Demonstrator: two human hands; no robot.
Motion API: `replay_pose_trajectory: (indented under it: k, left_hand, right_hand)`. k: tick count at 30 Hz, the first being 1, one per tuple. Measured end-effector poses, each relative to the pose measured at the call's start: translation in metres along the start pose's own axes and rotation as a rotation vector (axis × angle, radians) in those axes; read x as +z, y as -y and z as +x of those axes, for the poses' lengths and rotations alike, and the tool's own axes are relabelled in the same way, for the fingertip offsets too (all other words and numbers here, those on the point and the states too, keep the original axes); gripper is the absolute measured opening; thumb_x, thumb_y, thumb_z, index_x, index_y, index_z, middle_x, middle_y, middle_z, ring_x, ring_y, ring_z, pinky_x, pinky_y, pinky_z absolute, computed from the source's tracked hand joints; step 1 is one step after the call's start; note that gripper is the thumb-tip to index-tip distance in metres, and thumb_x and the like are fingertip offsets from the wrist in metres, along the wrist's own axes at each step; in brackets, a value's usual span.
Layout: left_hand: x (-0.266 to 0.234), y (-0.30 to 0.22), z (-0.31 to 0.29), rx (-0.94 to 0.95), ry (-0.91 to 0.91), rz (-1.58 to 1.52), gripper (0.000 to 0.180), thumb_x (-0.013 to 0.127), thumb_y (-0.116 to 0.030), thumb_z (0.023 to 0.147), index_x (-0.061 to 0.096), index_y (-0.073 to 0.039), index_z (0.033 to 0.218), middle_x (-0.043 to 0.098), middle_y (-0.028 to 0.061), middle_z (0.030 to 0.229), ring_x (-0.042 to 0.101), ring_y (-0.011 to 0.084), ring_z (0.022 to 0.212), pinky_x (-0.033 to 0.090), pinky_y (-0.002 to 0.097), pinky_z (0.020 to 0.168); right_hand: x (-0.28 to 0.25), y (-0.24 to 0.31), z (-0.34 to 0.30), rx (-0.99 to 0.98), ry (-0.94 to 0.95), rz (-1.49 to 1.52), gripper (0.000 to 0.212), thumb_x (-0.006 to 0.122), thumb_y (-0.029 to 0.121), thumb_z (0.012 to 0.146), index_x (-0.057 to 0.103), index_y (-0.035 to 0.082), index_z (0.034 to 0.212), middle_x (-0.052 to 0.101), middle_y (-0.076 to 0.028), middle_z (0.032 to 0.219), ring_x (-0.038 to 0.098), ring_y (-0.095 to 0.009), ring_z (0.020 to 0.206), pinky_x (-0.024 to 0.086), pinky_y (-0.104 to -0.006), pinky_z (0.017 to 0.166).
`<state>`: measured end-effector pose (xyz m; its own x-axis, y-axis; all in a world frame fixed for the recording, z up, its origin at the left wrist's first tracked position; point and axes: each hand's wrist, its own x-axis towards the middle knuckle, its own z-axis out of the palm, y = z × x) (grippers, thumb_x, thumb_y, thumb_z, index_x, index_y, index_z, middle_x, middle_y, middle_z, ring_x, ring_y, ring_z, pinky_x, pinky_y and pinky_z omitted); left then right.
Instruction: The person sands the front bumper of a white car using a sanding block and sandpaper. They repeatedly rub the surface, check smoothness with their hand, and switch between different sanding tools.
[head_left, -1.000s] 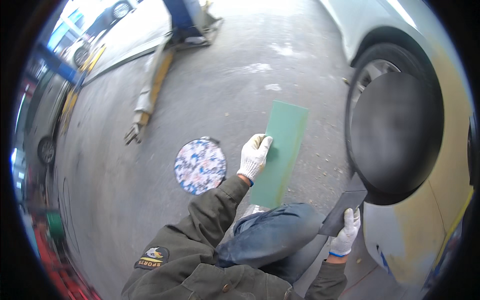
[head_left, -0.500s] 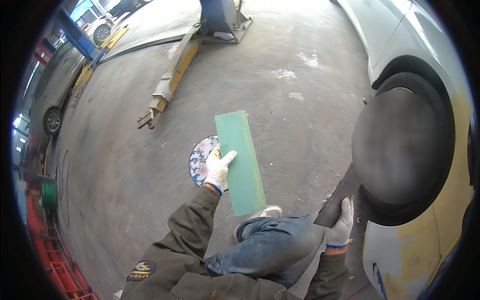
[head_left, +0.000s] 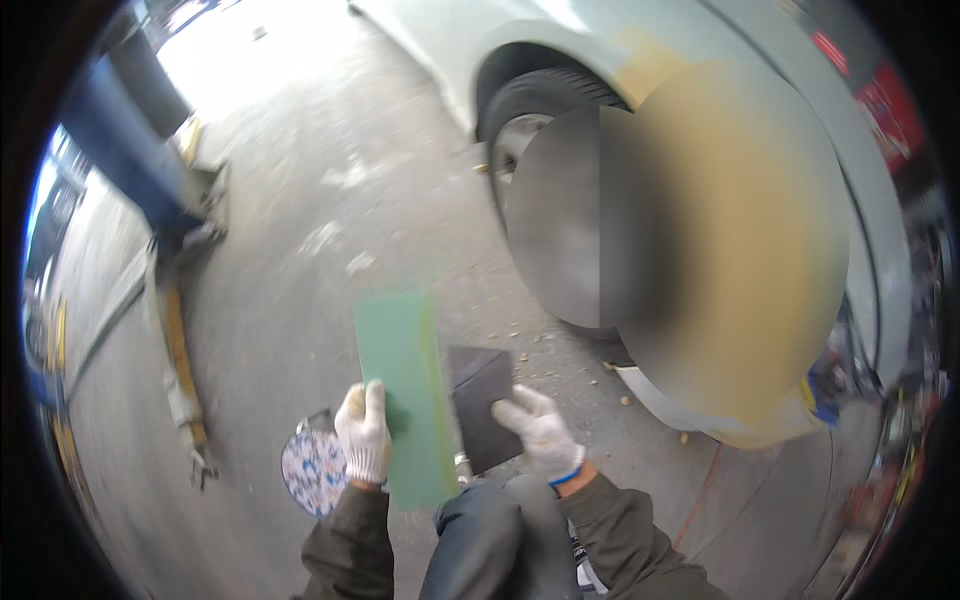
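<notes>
My left hand [head_left: 364, 435], in a white knit glove, is closed on the left edge of a long flat green board [head_left: 418, 430] with a yellowish strip along its right side. The thumb lies across the board's face. To the right of it, my right hand [head_left: 540, 435], gloved too, pinches a dark grey sheet [head_left: 482, 405] that looks like sandpaper and has a crease across its upper part. Sheet and board are side by side above my knees, with a narrow gap between them. Fingers behind both things are hidden.
On the right stands a pale car [head_left: 440, 50] with yellowish patches, its wheel [head_left: 520, 135] partly blurred out. A round floral-patterned stool seat [head_left: 315, 470] is beside my left forearm. A blue lift post [head_left: 135, 150] with a yellow arm [head_left: 180, 370] stands left. Small crumbs dot the floor.
My view has turned right toward the car. My right hand has brought the dark sheet from beside the wheel to next to the green board. The left hand keeps its hold.
</notes>
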<state>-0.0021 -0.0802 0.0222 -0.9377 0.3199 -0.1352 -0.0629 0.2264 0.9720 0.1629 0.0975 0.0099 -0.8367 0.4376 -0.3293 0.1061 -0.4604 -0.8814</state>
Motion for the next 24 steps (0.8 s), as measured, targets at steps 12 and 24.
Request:
replay_pose_trajectory:
  k: [12, 24]
  left_hand:
    - [0.008, -0.221, -0.071, -0.212, 0.531, -0.020, 0.020, 0.060, -0.014, 0.101, 0.066, 0.002, 0.092, 0.063, -0.0043, 0.081, 0.052, 0.0039, 0.075, 0.043, 0.0212, 0.066]
    - [0.044, -0.367, -0.063, -0.267, 0.545, 0.099, 0.029, 0.068, -0.025, 0.096, 0.067, -0.001, 0.080, 0.061, -0.0040, 0.077, 0.050, 0.0059, 0.065, 0.040, 0.0250, 0.059]
  right_hand:
    - [0.058, 0.211, -0.096, 0.129, 0.062, 0.476, 0.024, 0.062, 0.011, 0.101, 0.064, -0.003, 0.121, 0.068, -0.003, 0.114, 0.062, -0.008, 0.101, 0.052, -0.0249, 0.088]
    - [0.151, 0.373, -0.264, -0.004, -0.169, 0.002, 0.037, 0.062, 0.030, 0.098, 0.064, -0.003, 0.116, 0.071, -0.012, 0.101, 0.063, -0.015, 0.094, 0.049, -0.0310, 0.085]
